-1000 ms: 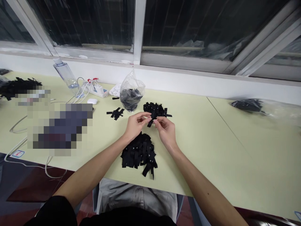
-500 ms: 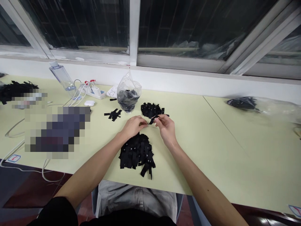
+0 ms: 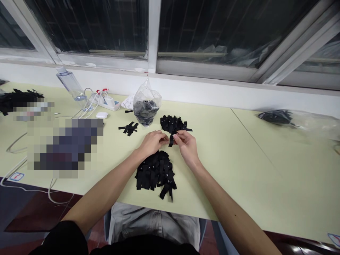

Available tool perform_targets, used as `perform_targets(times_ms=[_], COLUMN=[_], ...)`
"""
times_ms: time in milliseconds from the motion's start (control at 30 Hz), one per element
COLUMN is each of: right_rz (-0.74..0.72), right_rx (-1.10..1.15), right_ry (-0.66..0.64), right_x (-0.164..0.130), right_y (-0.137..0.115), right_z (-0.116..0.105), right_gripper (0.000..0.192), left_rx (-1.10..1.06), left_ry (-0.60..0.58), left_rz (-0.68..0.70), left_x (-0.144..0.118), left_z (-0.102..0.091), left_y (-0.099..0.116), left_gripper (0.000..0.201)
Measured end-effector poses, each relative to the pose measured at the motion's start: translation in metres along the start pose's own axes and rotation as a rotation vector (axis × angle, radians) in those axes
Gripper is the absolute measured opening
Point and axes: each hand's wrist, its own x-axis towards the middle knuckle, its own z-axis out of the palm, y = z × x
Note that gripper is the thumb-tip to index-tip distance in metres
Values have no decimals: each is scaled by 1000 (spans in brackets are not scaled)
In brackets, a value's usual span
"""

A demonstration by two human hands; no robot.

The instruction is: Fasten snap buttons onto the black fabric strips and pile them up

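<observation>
My right hand (image 3: 188,146) pinches a short black fabric strip (image 3: 171,140) between thumb and fingers, and the strip hangs down. Close by on its left is my left hand (image 3: 154,142), with fingers curled together at the strip's edge; whether they grip anything is hidden. Below both hands lies a large pile of black fabric strips (image 3: 155,173), some with small white marks. A smaller pile of like strips (image 3: 171,123) sits just beyond my fingers. Several loose strips (image 3: 129,128) lie to the left.
Behind the hands stands a clear plastic bag (image 3: 147,106) of black pieces. To the left are a water bottle (image 3: 71,85), a power strip (image 3: 108,102) with cables, a white earphone case (image 3: 102,115) and a blurred dark object (image 3: 71,145). Another bag (image 3: 278,116) lies right, near the window wall.
The strip was stretched slantwise between both hands; now it hangs down from my right hand. Both hands have stayed nearly in place, and the view has shifted slightly.
</observation>
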Motion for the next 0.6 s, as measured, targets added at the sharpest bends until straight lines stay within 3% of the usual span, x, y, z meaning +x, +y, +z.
perform_targets(times_ms=[233, 467, 600], right_rz=[28, 22, -27], right_rx=[-18, -34, -172], right_ry=[-11, -40, -63], right_x=[-1, -2, -3], right_y=[2, 5, 3], right_z=[3, 3, 2], right_gripper=[24, 21, 17], left_rx=[51, 232, 231], left_ry=[-3, -36, -34], left_rz=[31, 170, 226], left_x=[5, -4, -7], left_z=[5, 1, 2], left_y=[-5, -2, 1], left_gripper=[4, 16, 19])
